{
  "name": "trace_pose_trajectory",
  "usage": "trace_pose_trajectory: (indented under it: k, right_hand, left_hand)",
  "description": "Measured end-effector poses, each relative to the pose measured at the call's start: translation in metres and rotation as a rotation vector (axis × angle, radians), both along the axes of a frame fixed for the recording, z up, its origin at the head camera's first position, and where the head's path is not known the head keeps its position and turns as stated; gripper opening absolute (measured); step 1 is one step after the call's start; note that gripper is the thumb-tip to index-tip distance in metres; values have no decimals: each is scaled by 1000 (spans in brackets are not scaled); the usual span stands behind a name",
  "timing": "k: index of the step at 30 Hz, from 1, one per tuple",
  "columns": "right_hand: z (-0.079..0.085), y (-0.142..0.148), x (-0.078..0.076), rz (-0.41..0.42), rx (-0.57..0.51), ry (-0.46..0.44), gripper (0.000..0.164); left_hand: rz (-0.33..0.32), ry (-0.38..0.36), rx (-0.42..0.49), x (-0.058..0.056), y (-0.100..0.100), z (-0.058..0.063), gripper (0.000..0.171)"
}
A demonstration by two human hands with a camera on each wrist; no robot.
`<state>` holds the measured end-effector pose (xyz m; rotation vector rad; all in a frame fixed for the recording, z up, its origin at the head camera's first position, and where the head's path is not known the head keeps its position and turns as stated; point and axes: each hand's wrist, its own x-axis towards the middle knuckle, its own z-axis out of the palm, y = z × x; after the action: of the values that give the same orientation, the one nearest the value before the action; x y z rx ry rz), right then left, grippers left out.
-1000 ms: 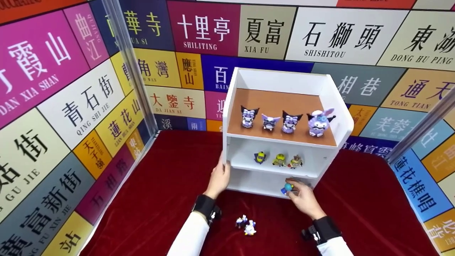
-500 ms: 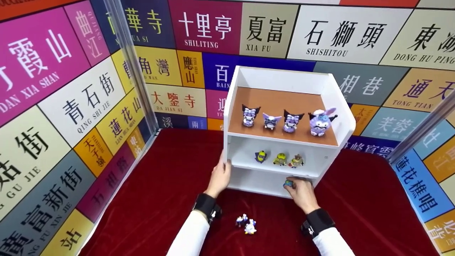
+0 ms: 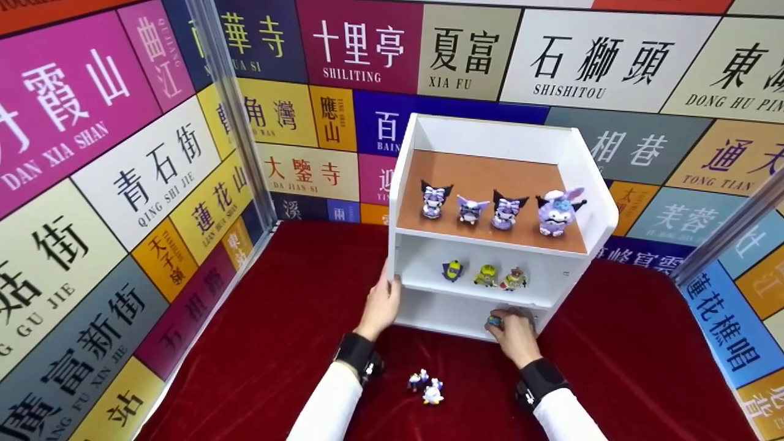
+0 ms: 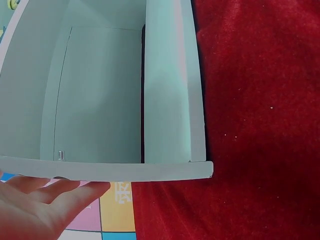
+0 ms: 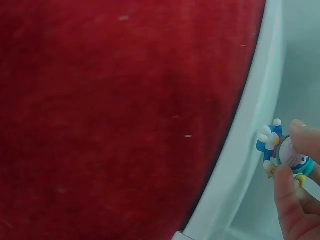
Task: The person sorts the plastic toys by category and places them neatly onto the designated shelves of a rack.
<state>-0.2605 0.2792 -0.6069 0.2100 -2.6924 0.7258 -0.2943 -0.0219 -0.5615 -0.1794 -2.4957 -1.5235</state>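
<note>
A small blue-and-white Doraemon figurine (image 5: pixel 270 142) is pinched between the thumb and fingers of my right hand (image 3: pixel 518 337), inside the bottom compartment at its right end. In the head view most of it hides behind those fingers. The right wrist view has its feet close to the shelf's front edge; whether they touch is unclear. My left hand (image 3: pixel 382 307) rests against the outer left side of the white shelf unit (image 3: pixel 566 288). Extended fingers (image 4: pixel 75 197) lie along that panel in the left wrist view.
Three yellow minion figurines (image 3: pixel 486 275) stand on the middle shelf. Several purple-and-black figurines (image 3: pixel 503 212) line the brown top. Small white-and-dark figurines (image 3: pixel 432 392) lie on the red cloth (image 3: pixel 294 306) between my forearms. Sign-covered walls (image 3: pixel 361 55) enclose the back and sides.
My right hand has carried the Doraemon figurine farther into the bottom compartment, so less of it shows. The left hand stays at the shelf's side. The head view has shifted slightly.
</note>
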Motion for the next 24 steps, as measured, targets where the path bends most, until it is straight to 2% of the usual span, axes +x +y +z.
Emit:
trace_pose_trajectory:
  k: [8, 16, 24]
  right_hand:
    - [-5, -2, -1, 0, -7, 13, 28]
    - [-5, -3, -1, 8, 21, -56, 39]
    - [-3, -1, -2, 15, 4, -69, 35]
  left_hand:
    - [-5, 2, -4, 0, -1, 0, 56]
    - [-10, 3, -2, 1, -1, -1, 56]
    - [0, -3, 0, -1, 1, -1, 57]
